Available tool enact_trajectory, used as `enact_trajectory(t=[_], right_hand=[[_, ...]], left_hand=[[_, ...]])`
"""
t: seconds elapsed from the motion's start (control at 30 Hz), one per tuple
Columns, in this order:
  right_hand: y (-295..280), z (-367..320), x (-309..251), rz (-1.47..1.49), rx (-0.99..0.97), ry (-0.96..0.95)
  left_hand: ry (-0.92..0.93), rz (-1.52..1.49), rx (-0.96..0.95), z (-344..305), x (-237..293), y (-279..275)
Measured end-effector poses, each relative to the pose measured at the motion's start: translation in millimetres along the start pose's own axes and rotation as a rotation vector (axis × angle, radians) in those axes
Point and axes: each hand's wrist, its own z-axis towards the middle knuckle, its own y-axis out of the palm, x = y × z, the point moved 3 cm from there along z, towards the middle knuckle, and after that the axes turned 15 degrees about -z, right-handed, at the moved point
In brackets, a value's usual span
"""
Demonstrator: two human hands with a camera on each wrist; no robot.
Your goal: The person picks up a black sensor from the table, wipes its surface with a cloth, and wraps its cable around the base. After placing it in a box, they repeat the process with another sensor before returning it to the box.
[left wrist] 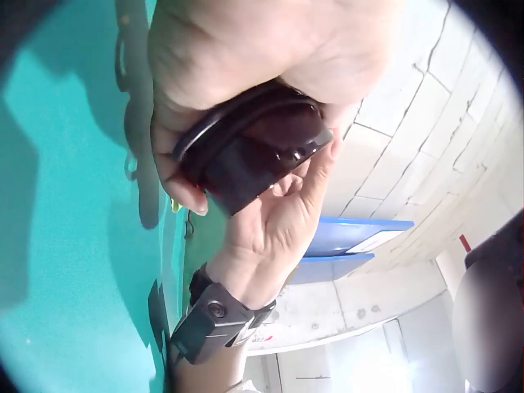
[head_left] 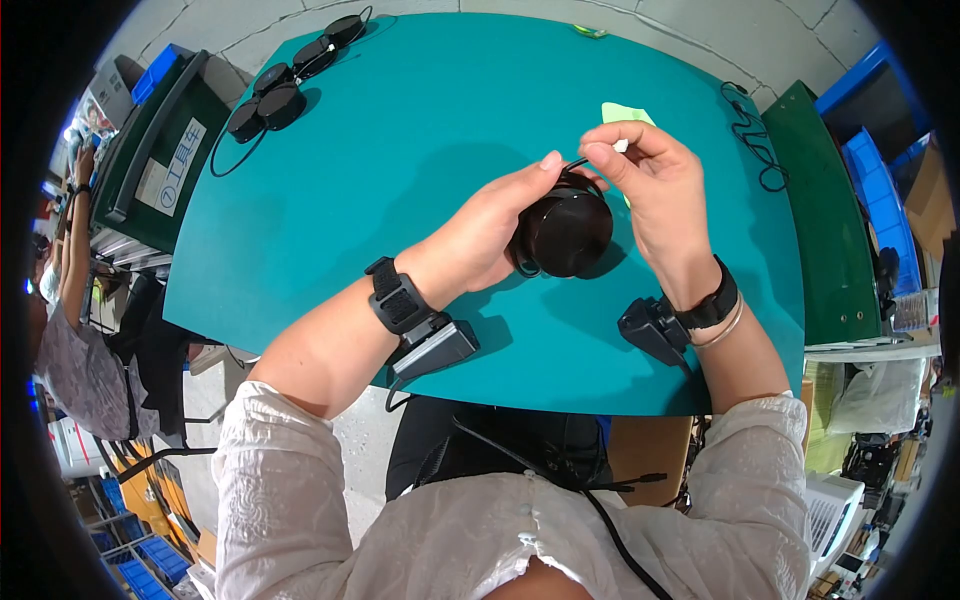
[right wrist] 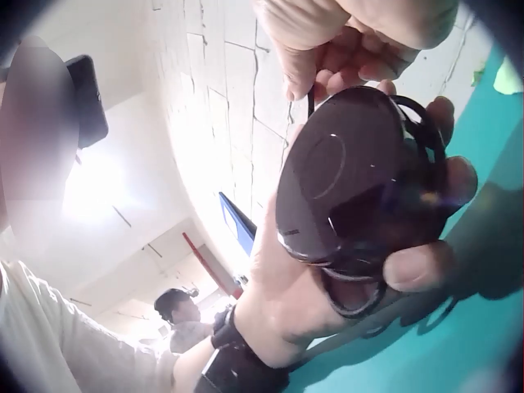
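My left hand (head_left: pixel 490 215) grips a shiny black round puck-shaped device (head_left: pixel 568 235) over the table. A thin black cable (right wrist: pixel 419 115) is looped around the device's side, with a loop hanging below it in the right wrist view. My right hand (head_left: pixel 660 190) pinches the cable near its end, where a small white tip (head_left: pixel 620 146) shows between thumb and forefinger. In the left wrist view, the device (left wrist: pixel 254 155) is tilted under my left palm, and my right hand (left wrist: pixel 274 229) is behind it.
Several black round devices with cables (head_left: pixel 280 104) lie at the table's back left. A yellow-green paper (head_left: pixel 625 113) lies beyond my right hand. At the right edge is a loose black cable (head_left: pixel 750 140). Green boxes (head_left: pixel 835 220) flank the teal table (head_left: pixel 420 110). Another person (head_left: pixel 75 330) is at far left.
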Motion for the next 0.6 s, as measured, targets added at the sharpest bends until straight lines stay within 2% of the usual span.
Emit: enact_trajectory(t=[0.13,0.27,0.33,0.37,0.43,0.53,0.6], right_hand=[[-2,2,-3,-0.043,0.034,-0.024],[-10,7,7,-0.139,0.062,-0.036],[-12,8,11,-0.270,-0.074,0.117],[-11,7,10,-0.270,-0.074,0.116],[-6,4,6,-0.126,-0.001,0.097],[-10,7,11,-0.216,0.028,-0.006],[-9,7,11,-0.226,0.031,-0.024]], left_hand=[[0.019,-0.047,0.009,-2,1,3],[0.057,0.101,-0.042,3,-1,-5],[0.087,0.141,-0.083,4,-1,-5],[0.072,0.139,-0.070,3,-1,-4],[0.056,0.136,-0.058,2,0,-3],[0.007,0.115,-0.046,1,1,-1],[-0.032,-0.014,-0.014,1,0,1]])
